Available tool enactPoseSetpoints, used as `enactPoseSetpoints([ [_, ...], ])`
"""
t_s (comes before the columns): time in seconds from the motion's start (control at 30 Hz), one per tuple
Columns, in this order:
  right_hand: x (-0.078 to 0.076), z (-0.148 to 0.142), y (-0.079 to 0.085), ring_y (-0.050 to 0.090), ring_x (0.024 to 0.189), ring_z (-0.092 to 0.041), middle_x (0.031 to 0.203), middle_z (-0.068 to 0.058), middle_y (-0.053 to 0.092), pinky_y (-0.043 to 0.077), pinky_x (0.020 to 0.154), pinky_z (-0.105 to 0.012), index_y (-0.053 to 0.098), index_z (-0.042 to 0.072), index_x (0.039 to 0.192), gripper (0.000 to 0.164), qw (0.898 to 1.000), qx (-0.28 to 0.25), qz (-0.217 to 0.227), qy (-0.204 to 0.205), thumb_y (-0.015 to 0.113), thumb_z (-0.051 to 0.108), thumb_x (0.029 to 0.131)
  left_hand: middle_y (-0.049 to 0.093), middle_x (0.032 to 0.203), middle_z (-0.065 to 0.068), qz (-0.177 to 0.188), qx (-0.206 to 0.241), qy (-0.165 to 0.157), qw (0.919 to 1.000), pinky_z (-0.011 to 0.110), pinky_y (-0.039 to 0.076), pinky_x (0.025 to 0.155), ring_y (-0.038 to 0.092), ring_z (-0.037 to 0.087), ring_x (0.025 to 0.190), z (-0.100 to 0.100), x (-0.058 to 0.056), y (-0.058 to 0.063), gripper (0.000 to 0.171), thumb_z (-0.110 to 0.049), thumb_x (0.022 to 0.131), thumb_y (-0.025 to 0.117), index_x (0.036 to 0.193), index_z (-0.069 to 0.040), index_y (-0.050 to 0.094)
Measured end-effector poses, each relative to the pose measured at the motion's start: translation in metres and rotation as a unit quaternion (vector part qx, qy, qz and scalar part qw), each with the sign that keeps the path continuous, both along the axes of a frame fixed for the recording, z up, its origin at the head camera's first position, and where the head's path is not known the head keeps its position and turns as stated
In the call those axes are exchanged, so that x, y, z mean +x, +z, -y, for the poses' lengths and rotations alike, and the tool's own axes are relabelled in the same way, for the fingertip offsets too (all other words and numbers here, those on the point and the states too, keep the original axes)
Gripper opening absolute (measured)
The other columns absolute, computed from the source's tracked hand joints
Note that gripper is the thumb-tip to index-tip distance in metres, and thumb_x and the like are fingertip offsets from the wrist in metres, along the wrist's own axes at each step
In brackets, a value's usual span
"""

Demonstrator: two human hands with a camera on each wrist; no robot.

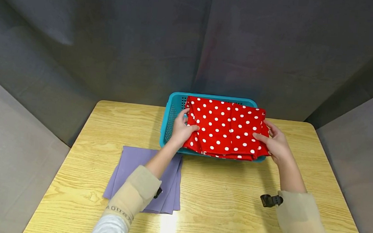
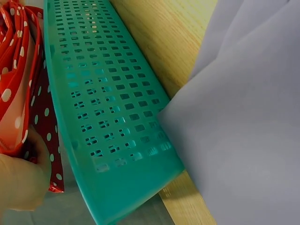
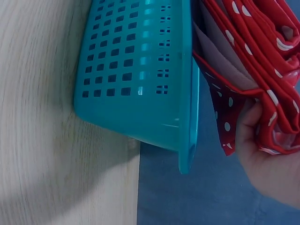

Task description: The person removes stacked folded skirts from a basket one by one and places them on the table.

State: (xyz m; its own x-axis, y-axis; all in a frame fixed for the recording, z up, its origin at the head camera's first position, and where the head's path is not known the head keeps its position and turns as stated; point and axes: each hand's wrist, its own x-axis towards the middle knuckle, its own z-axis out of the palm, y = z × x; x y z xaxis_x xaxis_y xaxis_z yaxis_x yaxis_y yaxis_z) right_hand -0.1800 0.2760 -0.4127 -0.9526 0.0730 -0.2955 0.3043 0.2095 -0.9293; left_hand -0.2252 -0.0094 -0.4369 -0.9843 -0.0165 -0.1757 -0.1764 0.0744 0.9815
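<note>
A folded red cloth with white dots (image 1: 224, 130) is held over a teal plastic basket (image 1: 166, 129), covering most of its opening. My left hand (image 1: 182, 129) grips the cloth's left side, thumb on top and fingers beneath. On the opposite side my right hand (image 1: 275, 142) pinches the right edge the same way. In the right wrist view, several stacked layers of the dotted cloth (image 3: 267, 93) show above the basket's rim (image 3: 186, 117). The left wrist view has the cloth (image 2: 47, 117) beside the basket's perforated wall (image 2: 112, 103).
A folded purple cloth (image 1: 165, 187) lies on the wooden table (image 1: 226, 191), partly under the left forearm. Dark grey curtains (image 1: 146, 45) hang behind the table, and lighter grey panels (image 1: 15, 155) stand at the sides.
</note>
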Motion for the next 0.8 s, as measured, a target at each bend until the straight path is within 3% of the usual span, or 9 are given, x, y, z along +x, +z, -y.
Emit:
enactPoseSetpoints([
  [0.3, 0.007, -0.001, 0.004, 0.059, 0.078, 0.0, 0.125, -0.007, 0.036, 0.054, 0.066, -0.025, 0.009, 0.012, 0.148, 0.085, 0.999, -0.037, -0.016, -0.008, 0.064, 0.028, 0.084, 0.056, 0.113, 0.012, -0.008, 0.01, 0.001, 0.9999, 0.037, 0.054, 0.076, 0.056, 0.025, 0.103, -0.001, 0.006, 0.002, 0.069, -0.006, 0.078, 0.069, 0.137, -0.02, 0.036],
  [0.57, 0.012, -0.003, 0.012, 0.059, 0.079, -0.001, 0.11, 0.005, 0.041, 0.054, 0.063, -0.023, 0.012, 0.013, 0.147, 0.085, 0.996, -0.082, -0.022, -0.026, 0.066, 0.023, 0.083, 0.055, 0.116, 0.011, -0.008, 0.025, -0.001, 0.9996, 0.038, 0.053, 0.077, 0.055, 0.025, 0.104, -0.002, 0.01, 0.008, 0.069, -0.006, 0.078, 0.069, 0.137, -0.02, 0.036],
  [0.8, 0.019, -0.005, 0.018, 0.06, 0.078, -0.001, 0.108, 0.006, 0.042, 0.054, 0.063, -0.024, 0.014, 0.014, 0.147, 0.084, 0.994, -0.099, -0.022, -0.031, 0.066, 0.022, 0.083, 0.055, 0.116, 0.011, -0.015, 0.033, -0.003, 0.9993, 0.037, 0.053, 0.077, 0.055, 0.025, 0.104, -0.003, 0.016, 0.012, 0.069, -0.007, 0.078, 0.07, 0.137, -0.02, 0.036],
])
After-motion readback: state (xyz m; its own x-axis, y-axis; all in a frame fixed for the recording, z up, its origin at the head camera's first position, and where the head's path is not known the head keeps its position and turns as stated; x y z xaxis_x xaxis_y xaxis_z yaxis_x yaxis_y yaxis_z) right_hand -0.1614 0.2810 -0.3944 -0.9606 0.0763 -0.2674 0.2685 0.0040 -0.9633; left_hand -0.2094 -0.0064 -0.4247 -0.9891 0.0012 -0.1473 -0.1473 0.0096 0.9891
